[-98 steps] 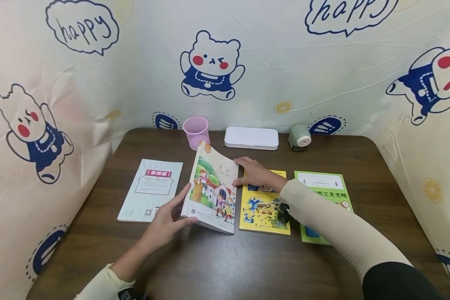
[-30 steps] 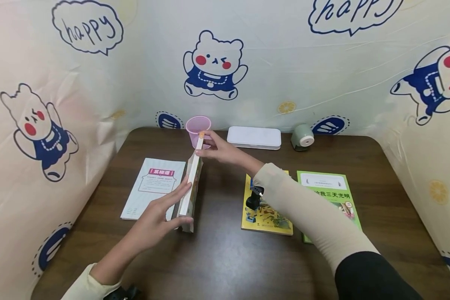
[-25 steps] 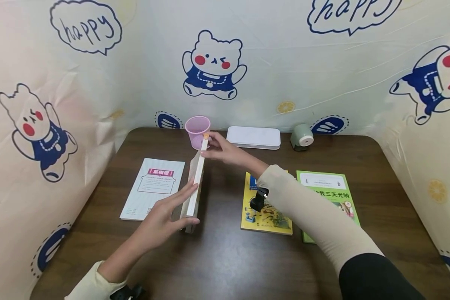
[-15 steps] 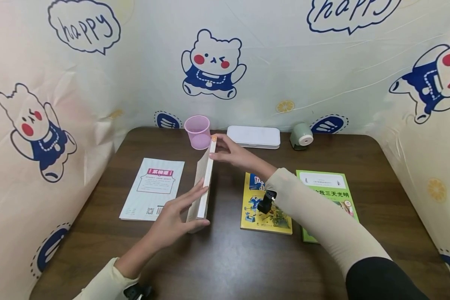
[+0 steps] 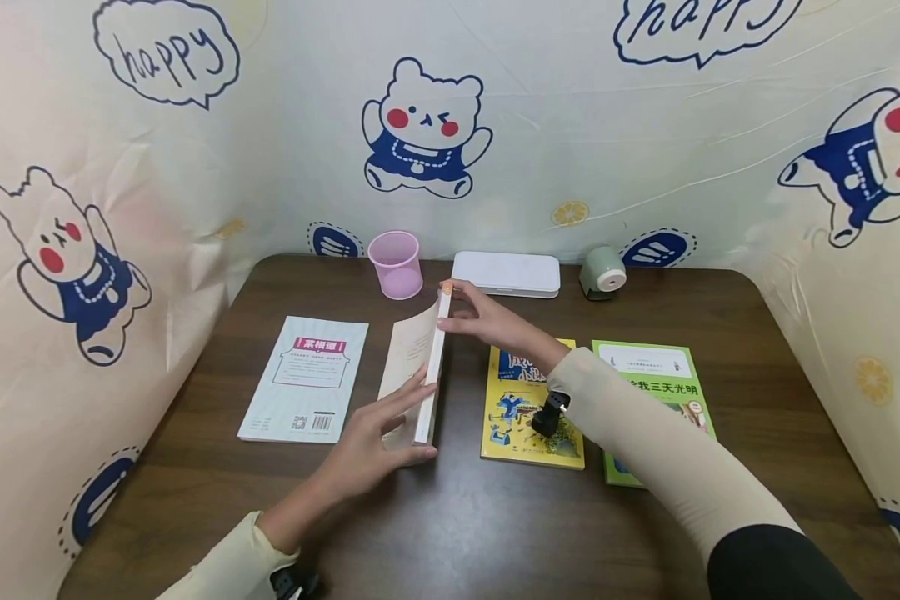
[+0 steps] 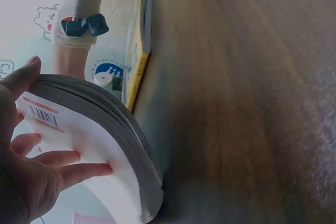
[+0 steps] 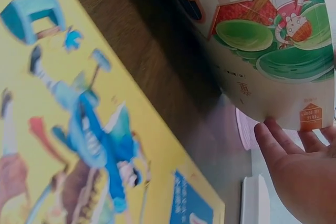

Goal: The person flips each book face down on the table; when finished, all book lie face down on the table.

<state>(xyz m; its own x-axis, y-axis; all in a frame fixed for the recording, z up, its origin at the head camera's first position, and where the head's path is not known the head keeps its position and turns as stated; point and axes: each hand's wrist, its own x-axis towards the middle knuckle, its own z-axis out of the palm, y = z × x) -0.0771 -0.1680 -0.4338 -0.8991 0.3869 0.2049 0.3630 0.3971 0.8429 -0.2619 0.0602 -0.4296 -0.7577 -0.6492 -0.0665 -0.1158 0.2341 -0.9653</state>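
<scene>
A thick paperback book (image 5: 408,346) stands tilted on the table, its white spine up and its pale back cover facing left. Its illustrated front cover (image 7: 273,40), with green leaf shapes and children, shows in the right wrist view. My left hand (image 5: 367,442) holds the near end, with fingers spread on the back cover and the thumb (image 6: 23,77) over the edge. At the far end of the spine, my right hand (image 5: 483,317) pinches the book, the thumb on one side and the fingers on the other. The book's pages bow in the left wrist view (image 6: 105,114).
A pale blue book (image 5: 303,379) lies left of the held one. To the right lie a yellow book (image 5: 510,425) and a green book (image 5: 652,358), partly under my right arm. A pink cup (image 5: 395,267), a white case (image 5: 506,275) and a green device (image 5: 602,272) line the back edge.
The book's front cover faced up at first; it then tipped up onto its edge at the left. Over the last second both hands have shifted it rightward, and more of its back cover shows.
</scene>
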